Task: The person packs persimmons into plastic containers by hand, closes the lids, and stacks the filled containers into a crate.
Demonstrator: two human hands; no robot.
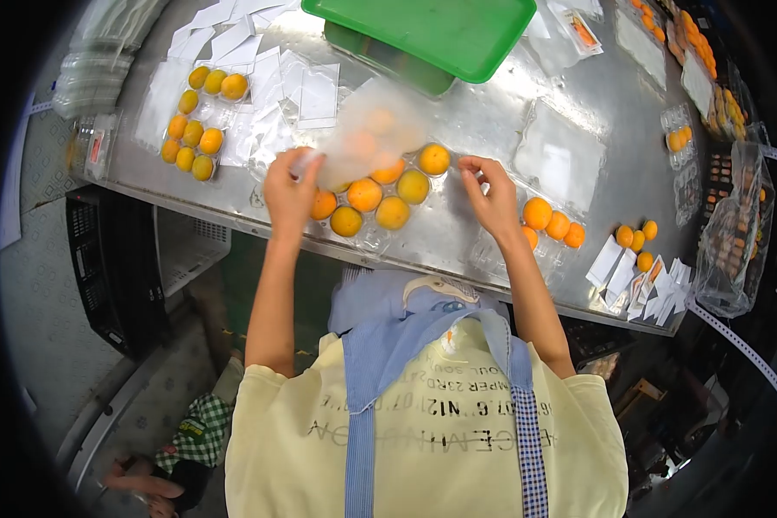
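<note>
A thin translucent sheet (378, 112), blurred by motion, is pinched at its lower left corner in my left hand (290, 192). It partly covers a clear plastic tray (371, 237) of orange fruits (364, 195) at the table's near edge. Some of the fruits have a greenish-yellow tint. My right hand (492, 198) hovers just right of this tray, fingers loosely curled and apart, with nothing visible in them. Beside its wrist, more orange fruits (538, 213) sit in another clear tray.
On the metal table (483, 112) lie white paper pieces (233, 39) and another fruit tray (186, 129) at left. A green bin (423, 34) stands at the back. At right are loose fruits (637, 237) and cards (656, 289). A person (194, 440) is at lower left.
</note>
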